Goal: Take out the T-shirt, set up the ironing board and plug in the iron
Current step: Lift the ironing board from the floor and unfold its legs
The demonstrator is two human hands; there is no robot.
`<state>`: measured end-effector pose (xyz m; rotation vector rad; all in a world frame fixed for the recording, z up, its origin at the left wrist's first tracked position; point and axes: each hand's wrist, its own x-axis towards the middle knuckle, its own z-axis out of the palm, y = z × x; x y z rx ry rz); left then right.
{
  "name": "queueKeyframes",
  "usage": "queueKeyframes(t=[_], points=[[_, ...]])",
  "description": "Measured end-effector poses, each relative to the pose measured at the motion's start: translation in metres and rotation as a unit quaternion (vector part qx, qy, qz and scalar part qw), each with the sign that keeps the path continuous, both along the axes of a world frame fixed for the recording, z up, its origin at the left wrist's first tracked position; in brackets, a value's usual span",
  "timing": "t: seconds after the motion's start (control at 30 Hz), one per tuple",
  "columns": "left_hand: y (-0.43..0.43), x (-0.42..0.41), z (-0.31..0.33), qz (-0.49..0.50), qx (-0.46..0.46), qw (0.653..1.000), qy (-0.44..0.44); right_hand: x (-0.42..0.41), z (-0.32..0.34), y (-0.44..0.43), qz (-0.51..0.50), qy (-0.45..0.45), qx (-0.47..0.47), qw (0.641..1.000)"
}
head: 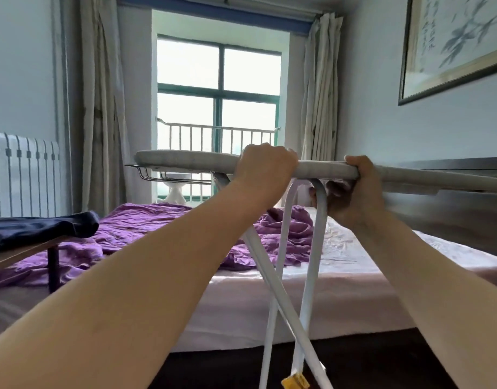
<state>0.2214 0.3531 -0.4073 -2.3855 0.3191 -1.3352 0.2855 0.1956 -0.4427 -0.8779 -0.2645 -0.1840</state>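
— So why is the ironing board (191, 160) up flat in the middle of the frame?

— I think the person is opening it. Its white legs (286, 276) cross below, toward the bottom.

— What do the hands do?

— Left hand (265, 167) is wrapped over the top edge, holding tight. Right hand (354, 189) is closed on the edge too, fingers tucked under, maybe at a catch.

— And the T-shirt?

— A dark cloth (39, 228) lies at the left. It might be that.

One head-worn wide-angle camera is supplying the only view. It is facing forward, roughly level with the ironing board (191, 160) edge, looking across the bed (269, 293) toward the window (218, 91). Both forearms are filling the near foreground.
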Motion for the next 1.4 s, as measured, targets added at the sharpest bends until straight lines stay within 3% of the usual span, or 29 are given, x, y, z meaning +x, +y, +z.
queueKeyframes(t=[0.1, 0.4, 0.8, 0.97, 1.07, 1.2, 1.4], points=[[-0.006, 0.006, -0.018, -0.032, -0.014, 0.999, 0.013, 0.005, -0.006, -0.028, -0.097, -0.011, -0.104, 0.99], [-0.017, 0.012, -0.028, -0.047, -0.004, 0.999, -0.008, 0.003, -0.023, -0.055, -0.031, -0.022, 0.069, 0.997], [0.019, 0.017, -0.03, 0.006, -0.009, 1.0, -0.002, 0.018, -0.025, -0.023, 0.036, 0.001, 0.019, 0.999], [0.03, 0.021, -0.039, 0.017, -0.004, 1.0, 0.0, 0.018, -0.026, -0.02, -0.018, 0.03, 0.055, 0.998], [0.035, 0.027, -0.063, 0.02, -0.003, 1.0, 0.021, 0.016, -0.044, -0.026, -0.084, 0.025, 0.007, 0.996], [0.041, 0.034, -0.076, 0.006, 0.003, 1.0, -0.022, 0.021, -0.06, -0.03, -0.121, -0.01, -0.045, 0.992], [0.051, 0.042, -0.097, 0.017, 0.017, 1.0, 0.003, 0.036, -0.085, -0.024, -0.181, 0.025, -0.143, 0.973]])
